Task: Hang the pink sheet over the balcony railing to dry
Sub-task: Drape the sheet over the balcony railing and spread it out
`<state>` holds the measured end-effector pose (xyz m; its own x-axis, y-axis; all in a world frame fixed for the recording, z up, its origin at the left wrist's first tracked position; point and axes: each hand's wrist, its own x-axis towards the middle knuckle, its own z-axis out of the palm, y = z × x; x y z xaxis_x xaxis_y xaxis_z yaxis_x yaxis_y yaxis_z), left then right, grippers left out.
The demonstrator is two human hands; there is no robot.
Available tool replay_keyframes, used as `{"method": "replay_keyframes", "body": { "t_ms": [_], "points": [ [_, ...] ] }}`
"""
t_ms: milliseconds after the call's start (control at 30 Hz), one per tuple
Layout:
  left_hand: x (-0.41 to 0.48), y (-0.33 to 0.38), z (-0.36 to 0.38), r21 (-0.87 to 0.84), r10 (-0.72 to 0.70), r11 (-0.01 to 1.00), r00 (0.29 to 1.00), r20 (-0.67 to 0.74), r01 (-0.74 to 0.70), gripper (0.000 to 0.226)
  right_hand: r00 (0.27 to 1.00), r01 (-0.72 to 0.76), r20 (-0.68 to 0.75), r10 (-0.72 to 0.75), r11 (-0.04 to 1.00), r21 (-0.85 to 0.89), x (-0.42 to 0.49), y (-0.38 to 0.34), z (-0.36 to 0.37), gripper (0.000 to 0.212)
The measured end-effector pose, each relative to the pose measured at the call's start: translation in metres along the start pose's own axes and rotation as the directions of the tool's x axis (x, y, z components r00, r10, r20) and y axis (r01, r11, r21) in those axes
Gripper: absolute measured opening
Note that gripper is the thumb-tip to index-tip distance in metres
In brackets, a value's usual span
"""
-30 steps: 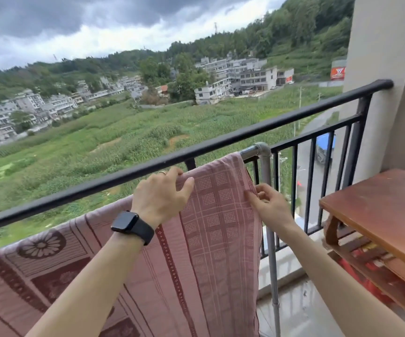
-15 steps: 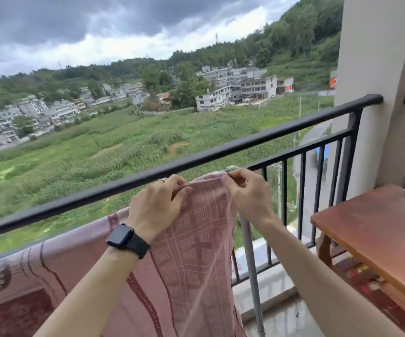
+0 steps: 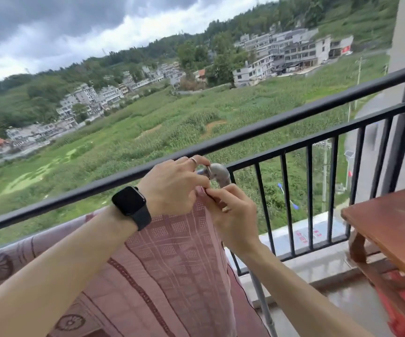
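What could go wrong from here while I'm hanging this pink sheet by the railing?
1. Both the left hand and right hand pinch one corner of the pink sheet by the grey pipe elbow; letting go might let it slide off.
2. Dark clouds hang overhead, so rain could wet it again.
3. The sheet seems to hang on the pipe, below the black railing, so it may bunch and dry slowly.

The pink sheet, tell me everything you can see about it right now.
The pink sheet is thin woven-looking fabric with a grid of small pale dotted squares, darker maroon stripes and round flower motifs toward its left end. It hangs draped along a grey metal pipe just inside the black railing, falling in soft vertical folds. The left hand and right hand pinch its upper right corner together beside the pipe's elbow.
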<state>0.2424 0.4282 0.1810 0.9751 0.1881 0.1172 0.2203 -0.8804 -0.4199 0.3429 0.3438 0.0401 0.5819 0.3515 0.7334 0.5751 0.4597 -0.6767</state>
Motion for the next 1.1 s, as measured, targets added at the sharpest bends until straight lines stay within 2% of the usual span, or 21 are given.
{"method": "replay_keyframes", "body": {
  "t_ms": [100, 233, 333, 367, 433, 533, 600, 633, 700, 767, 833, 900, 933, 1000, 1100],
  "points": [
    [0.005, -0.008, -0.020, 0.057, -0.006, 0.998, 0.998, 0.067, 0.002, 0.020, 0.998, 0.011, 0.055, -0.011, 1.000, 0.001, 0.003, -0.008, -0.002, 0.013],
    [0.032, -0.012, -0.045, 0.205, -0.052, 0.979, 0.979, 0.195, 0.011, 0.012, 0.968, -0.181, 0.180, 0.177, 0.984, 0.002, 0.004, -0.012, -0.010, 0.015],
    [0.048, -0.009, -0.045, 0.248, -0.072, 0.969, 0.948, 0.311, -0.008, 0.006, 0.858, -0.417, 0.373, 0.353, 0.903, 0.102, -0.005, -0.009, -0.021, 0.014],
    [0.051, -0.010, -0.046, 0.240, -0.071, 0.971, 0.939, 0.336, -0.013, 0.005, 0.821, -0.460, 0.423, 0.383, 0.883, 0.092, -0.007, -0.007, -0.026, 0.010],
    [0.056, -0.015, -0.053, 0.167, -0.062, 0.986, 0.942, 0.329, 0.006, 0.010, 0.792, -0.463, 0.469, 0.391, 0.885, 0.046, -0.007, -0.005, -0.035, 0.008],
    [0.060, -0.020, -0.050, -0.117, -0.067, 0.989, 0.984, 0.167, 0.087, 0.007, 0.849, -0.432, 0.377, 0.372, 0.898, 0.086, 0.004, -0.005, -0.042, 0.016],
    [0.058, -0.016, -0.034, -0.341, -0.125, 0.930, 0.990, 0.057, 0.137, 0.009, 0.876, -0.428, 0.291, 0.384, 0.898, 0.102, 0.009, -0.002, -0.043, 0.017],
    [0.057, -0.013, -0.025, -0.453, -0.178, 0.873, 0.983, 0.050, 0.182, 0.010, 0.866, -0.448, 0.292, 0.406, 0.889, 0.090, 0.009, 0.001, -0.044, 0.018],
    [0.057, -0.005, -0.011, -0.589, -0.246, 0.757, 0.959, 0.143, 0.282, 0.013, 0.803, -0.519, 0.362, 0.474, 0.854, 0.033, 0.006, 0.009, -0.046, 0.019],
    [0.061, -0.003, -0.003, -0.647, -0.238, 0.677, 0.936, 0.258, 0.350, 0.016, 0.785, -0.539, 0.386, 0.485, 0.841, 0.041, -0.002, 0.013, -0.047, 0.016],
    [0.066, -0.006, -0.004, -0.681, -0.234, 0.628, 0.927, 0.294, 0.375, 0.016, 0.833, -0.498, 0.340, 0.437, 0.860, 0.115, -0.007, 0.012, -0.046, 0.013],
    [0.071, -0.009, -0.008, -0.597, -0.228, 0.727, 0.939, 0.256, 0.339, 0.011, 0.855, -0.481, 0.298, 0.424, 0.864, 0.149, -0.005, 0.010, -0.042, 0.012],
    [0.072, -0.012, -0.010, -0.542, -0.226, 0.780, 0.948, 0.223, 0.313, 0.013, 0.844, -0.502, 0.301, 0.445, 0.852, 0.147, 0.000, 0.009, -0.040, 0.012],
    [0.074, -0.019, -0.014, -0.474, -0.243, 0.824, 0.949, 0.202, 0.312, 0.021, 0.803, -0.556, 0.327, 0.498, 0.824, 0.108, 0.015, 0.010, -0.037, 0.015],
    [0.071, -0.034, -0.018, -0.474, -0.235, 0.776, 0.889, 0.394, 0.415, 0.029, 0.795, -0.543, 0.323, 0.513, 0.840, 0.003, 0.037, 0.012, -0.037, 0.017]
  ]
}}
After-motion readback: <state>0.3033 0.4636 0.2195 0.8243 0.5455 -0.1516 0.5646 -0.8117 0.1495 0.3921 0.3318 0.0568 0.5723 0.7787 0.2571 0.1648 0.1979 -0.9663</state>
